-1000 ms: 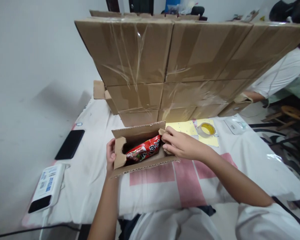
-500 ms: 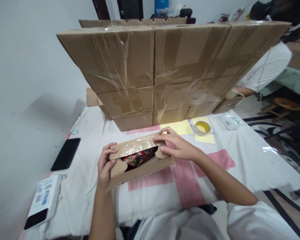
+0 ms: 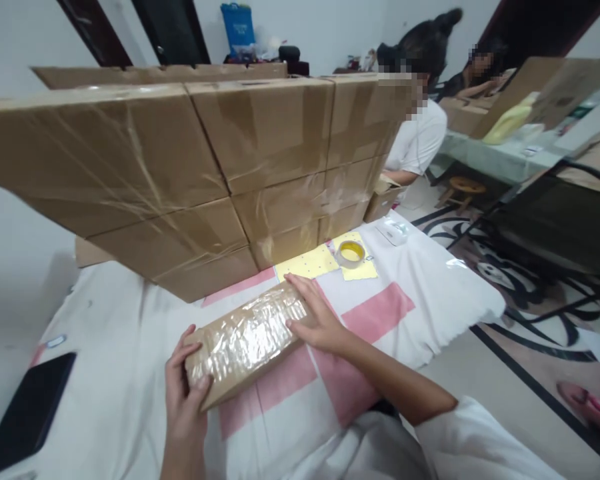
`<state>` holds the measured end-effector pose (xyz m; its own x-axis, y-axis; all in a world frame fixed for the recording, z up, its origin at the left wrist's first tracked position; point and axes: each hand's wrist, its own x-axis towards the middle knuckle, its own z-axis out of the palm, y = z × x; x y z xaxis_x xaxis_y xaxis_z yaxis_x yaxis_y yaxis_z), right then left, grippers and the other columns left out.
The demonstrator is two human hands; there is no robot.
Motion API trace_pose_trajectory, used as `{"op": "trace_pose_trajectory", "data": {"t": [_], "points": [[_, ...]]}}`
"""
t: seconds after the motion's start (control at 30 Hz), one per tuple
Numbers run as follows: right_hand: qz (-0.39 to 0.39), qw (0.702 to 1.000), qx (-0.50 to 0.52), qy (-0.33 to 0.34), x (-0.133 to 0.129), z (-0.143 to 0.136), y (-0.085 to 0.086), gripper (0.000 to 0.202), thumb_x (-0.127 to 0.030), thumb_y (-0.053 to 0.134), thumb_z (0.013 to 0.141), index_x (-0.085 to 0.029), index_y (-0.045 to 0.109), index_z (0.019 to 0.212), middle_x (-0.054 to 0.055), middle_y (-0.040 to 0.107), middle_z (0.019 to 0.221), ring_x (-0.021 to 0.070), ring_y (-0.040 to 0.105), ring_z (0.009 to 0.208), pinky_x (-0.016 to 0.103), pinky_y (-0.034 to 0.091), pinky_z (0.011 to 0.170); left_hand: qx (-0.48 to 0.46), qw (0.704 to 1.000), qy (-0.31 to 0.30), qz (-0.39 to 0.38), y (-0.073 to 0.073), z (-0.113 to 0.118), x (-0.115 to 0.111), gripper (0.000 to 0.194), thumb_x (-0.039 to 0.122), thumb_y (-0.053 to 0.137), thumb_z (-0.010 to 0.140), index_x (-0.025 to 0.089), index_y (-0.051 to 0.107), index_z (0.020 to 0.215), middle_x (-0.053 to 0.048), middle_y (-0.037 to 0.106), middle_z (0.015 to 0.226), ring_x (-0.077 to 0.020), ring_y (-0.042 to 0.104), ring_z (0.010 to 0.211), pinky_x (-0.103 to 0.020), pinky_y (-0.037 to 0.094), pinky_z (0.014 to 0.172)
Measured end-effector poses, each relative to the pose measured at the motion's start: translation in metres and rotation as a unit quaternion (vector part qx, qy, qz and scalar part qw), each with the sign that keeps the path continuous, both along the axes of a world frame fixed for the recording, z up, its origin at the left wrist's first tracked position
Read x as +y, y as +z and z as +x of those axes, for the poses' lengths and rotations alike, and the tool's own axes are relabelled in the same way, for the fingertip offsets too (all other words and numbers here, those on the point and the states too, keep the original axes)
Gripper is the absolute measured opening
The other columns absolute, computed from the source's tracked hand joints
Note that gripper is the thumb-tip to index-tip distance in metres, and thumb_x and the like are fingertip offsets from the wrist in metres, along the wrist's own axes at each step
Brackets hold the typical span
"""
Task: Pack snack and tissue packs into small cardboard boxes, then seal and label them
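A small long cardboard box [image 3: 250, 339] lies slanted in front of me, its upper face covered with shiny clear tape. My left hand [image 3: 184, 381] grips its left end, thumb on the near edge and fingers round the far corner. At the other end my right hand [image 3: 319, 319] holds the box, with fingers over the far corner and thumb on top. No opening shows on the box now, so its contents are hidden. Beyond my right hand, a roll of clear tape [image 3: 351, 254] lies on a yellow patch of the cloth.
A wall of stacked, taped cartons [image 3: 275, 140] stands along the table's far side. On the white and pink cloth [image 3: 425, 307] a black tablet-like device [image 3: 33, 407] lies at left, a clear plastic packet [image 3: 394, 231] at far right. A co-worker in a white sleeve [image 3: 425, 137] is behind the cartons.
The box's open top, with a red printed package inside, was visible before; now a taped face shows and the opening is out of sight. The view has turned right.
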<state>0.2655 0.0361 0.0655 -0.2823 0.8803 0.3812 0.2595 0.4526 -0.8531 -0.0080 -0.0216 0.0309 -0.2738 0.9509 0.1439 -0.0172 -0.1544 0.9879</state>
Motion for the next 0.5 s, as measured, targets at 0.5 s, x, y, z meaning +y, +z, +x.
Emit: {"op": "trace_pose_trajectory", "data": {"t": [0.5], "points": [[-0.044, 0.985, 0.112, -0.127, 0.004, 0.042, -0.022, 0.060, -0.034, 0.064, 0.093, -0.030, 0.046, 0.150, 0.009, 0.051, 0.153, 0.0260, 0.051, 0.138, 0.046, 0.044, 0.112, 0.118, 0.990, -0.006, -0.076, 0.017, -0.006, 0.008, 0.019, 0.042, 0.073, 0.080, 0.027, 0.074, 0.090, 0.003, 0.041, 0.165, -0.0381, 0.027, 0.157, -0.059, 0.014, 0.129]]}}
